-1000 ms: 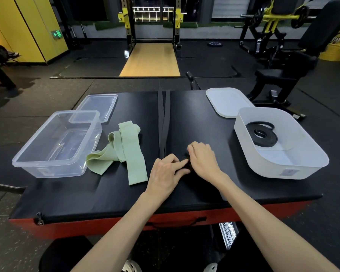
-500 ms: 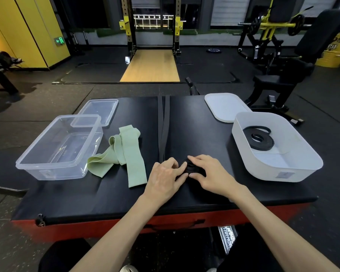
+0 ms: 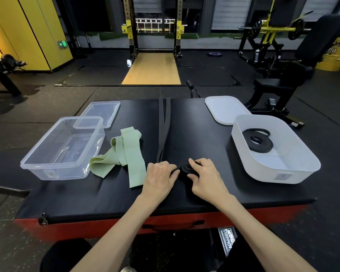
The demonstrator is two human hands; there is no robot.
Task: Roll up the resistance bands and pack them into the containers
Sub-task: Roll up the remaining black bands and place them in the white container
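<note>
Near the mat's (image 3: pixel 86 199) front edge, your right hand (image 3: pixel 206 178) pinched the coiled black band (image 3: pixel 185 168); your left hand (image 3: pixel 159 177) pressed it straight-fingered, midway between clear container (image 3: pixel 57 172) and white container (image 3: pixel 263 171).

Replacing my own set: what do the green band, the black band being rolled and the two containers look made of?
Green band: matte fabric or soft latex, it drapes in folds. Black band: likely matte rubber, coiling tightly. Left container: clear glossy plastic, see-through. Right container: opaque white matte plastic.
</note>
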